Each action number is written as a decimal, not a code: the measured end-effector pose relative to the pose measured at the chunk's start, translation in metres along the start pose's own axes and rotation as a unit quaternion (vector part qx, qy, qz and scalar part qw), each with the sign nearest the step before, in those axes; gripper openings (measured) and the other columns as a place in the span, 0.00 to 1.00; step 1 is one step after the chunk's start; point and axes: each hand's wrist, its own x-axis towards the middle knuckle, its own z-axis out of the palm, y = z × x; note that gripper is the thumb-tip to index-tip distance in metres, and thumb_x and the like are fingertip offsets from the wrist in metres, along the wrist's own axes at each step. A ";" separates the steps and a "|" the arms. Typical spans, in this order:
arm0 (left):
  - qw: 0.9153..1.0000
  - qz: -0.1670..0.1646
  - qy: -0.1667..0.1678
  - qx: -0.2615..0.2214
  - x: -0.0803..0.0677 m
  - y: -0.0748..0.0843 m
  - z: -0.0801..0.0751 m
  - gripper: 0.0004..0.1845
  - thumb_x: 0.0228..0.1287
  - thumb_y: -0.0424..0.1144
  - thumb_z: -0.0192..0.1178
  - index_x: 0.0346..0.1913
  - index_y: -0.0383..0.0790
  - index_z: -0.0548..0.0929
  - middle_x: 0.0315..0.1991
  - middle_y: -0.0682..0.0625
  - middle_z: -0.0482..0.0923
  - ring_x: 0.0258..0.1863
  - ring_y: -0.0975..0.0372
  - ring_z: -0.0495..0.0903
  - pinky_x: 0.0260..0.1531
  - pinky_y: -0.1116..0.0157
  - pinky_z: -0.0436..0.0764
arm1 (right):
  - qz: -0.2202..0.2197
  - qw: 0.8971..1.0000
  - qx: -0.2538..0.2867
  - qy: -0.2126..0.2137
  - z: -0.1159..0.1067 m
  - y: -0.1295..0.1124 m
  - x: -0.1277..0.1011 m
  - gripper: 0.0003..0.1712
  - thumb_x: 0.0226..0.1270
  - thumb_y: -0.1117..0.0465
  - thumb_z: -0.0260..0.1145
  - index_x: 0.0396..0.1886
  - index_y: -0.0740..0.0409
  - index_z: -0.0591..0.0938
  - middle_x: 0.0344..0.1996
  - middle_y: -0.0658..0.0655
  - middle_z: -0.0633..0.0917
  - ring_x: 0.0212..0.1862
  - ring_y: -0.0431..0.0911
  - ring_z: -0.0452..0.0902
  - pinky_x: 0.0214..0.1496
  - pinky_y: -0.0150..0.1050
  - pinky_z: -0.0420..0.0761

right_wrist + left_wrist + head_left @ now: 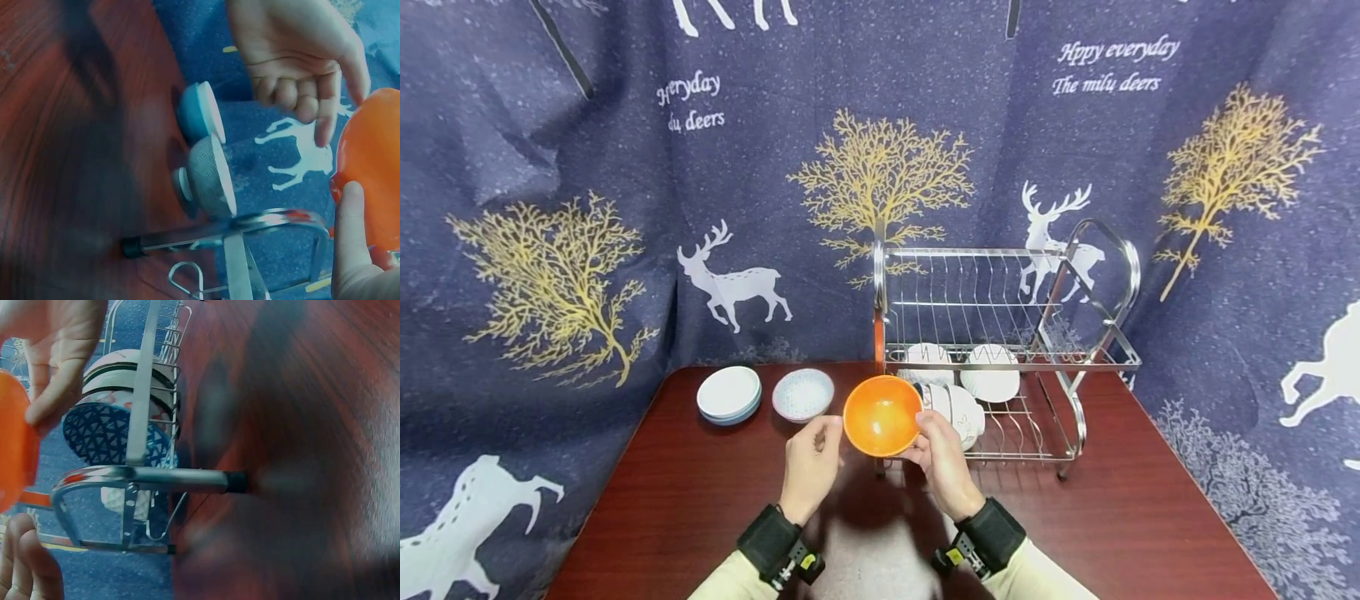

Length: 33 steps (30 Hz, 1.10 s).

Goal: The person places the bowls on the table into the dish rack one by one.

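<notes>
In the lower middle of the head view, the right hand [942,457] holds the round orange plastic bowl [882,414] in its grip, thumb on the rim and fingers behind it. The bowl is in the air, just in front of the two-level chrome wire dish rack [1000,358]. The left hand [811,460] is beside the bowl's left edge, with loosely curled fingers and nothing in its grip. Left of them, a stack of white and pale blue plates [728,394] and a speckled white bowl [802,393] stand on the dark red wooden worktop [700,500].

Staged kitchen, dish rack [1000,333], deer backdrop [625,167]
</notes>
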 end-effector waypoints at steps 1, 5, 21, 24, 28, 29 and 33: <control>1.000 0.003 -0.003 0.001 0.000 -0.002 0.003 0.09 0.70 0.42 0.56 0.40 0.43 0.85 0.21 0.52 0.81 0.15 0.66 0.78 0.17 0.68 0.77 | -0.001 1.000 0.005 0.004 -0.002 -0.002 0.000 0.08 0.71 0.59 0.52 0.40 0.59 0.71 0.39 0.57 0.80 0.39 0.48 0.82 0.41 0.46 0.82; 1.000 0.020 -0.008 0.011 0.000 -0.005 0.015 0.09 0.70 0.39 0.55 0.42 0.39 0.85 0.30 0.49 0.84 0.25 0.62 0.82 0.27 0.66 0.81 | -0.008 1.000 0.022 0.018 -0.008 -0.008 0.001 0.09 0.71 0.58 0.52 0.41 0.59 0.71 0.40 0.56 0.80 0.39 0.47 0.81 0.41 0.44 0.82; 0.999 -0.027 -0.041 0.024 0.003 -0.012 0.053 0.09 0.63 0.35 0.62 0.43 0.34 0.84 0.32 0.49 0.84 0.31 0.60 0.83 0.34 0.65 0.81 | -0.054 0.997 0.014 0.050 -0.040 -0.023 0.003 0.21 0.72 0.52 0.54 0.54 0.63 0.72 0.41 0.56 0.83 0.38 0.44 0.82 0.39 0.41 0.83; 0.998 -0.037 -0.046 0.032 0.002 -0.012 0.055 0.08 0.63 0.34 0.62 0.42 0.34 0.84 0.30 0.50 0.84 0.30 0.60 0.82 0.34 0.66 0.80 | -0.052 0.996 0.013 0.067 -0.044 -0.025 0.003 0.18 0.73 0.53 0.54 0.51 0.63 0.72 0.39 0.55 0.83 0.37 0.44 0.82 0.38 0.41 0.83; 0.997 -0.044 -0.057 0.038 0.002 -0.014 0.056 0.06 0.62 0.33 0.62 0.40 0.34 0.84 0.28 0.51 0.82 0.27 0.61 0.80 0.31 0.67 0.79 | -0.051 0.995 0.001 0.088 -0.048 -0.029 0.003 0.17 0.72 0.53 0.54 0.50 0.62 0.72 0.38 0.55 0.83 0.37 0.44 0.83 0.38 0.42 0.83; 0.996 -0.046 -0.060 0.038 0.002 -0.014 0.056 0.06 0.62 0.33 0.62 0.39 0.34 0.84 0.28 0.51 0.82 0.27 0.62 0.80 0.31 0.67 0.78 | -0.054 0.994 -0.003 0.092 -0.049 -0.030 0.003 0.17 0.73 0.53 0.54 0.50 0.62 0.73 0.37 0.55 0.83 0.36 0.44 0.82 0.38 0.42 0.83; 0.995 -0.053 -0.075 0.039 0.003 -0.014 0.057 0.05 0.63 0.34 0.62 0.38 0.36 0.84 0.29 0.50 0.83 0.28 0.62 0.80 0.32 0.67 0.78 | -0.065 0.992 -0.014 0.110 -0.055 -0.033 0.003 0.15 0.73 0.54 0.54 0.47 0.62 0.73 0.35 0.54 0.82 0.33 0.43 0.81 0.35 0.38 0.83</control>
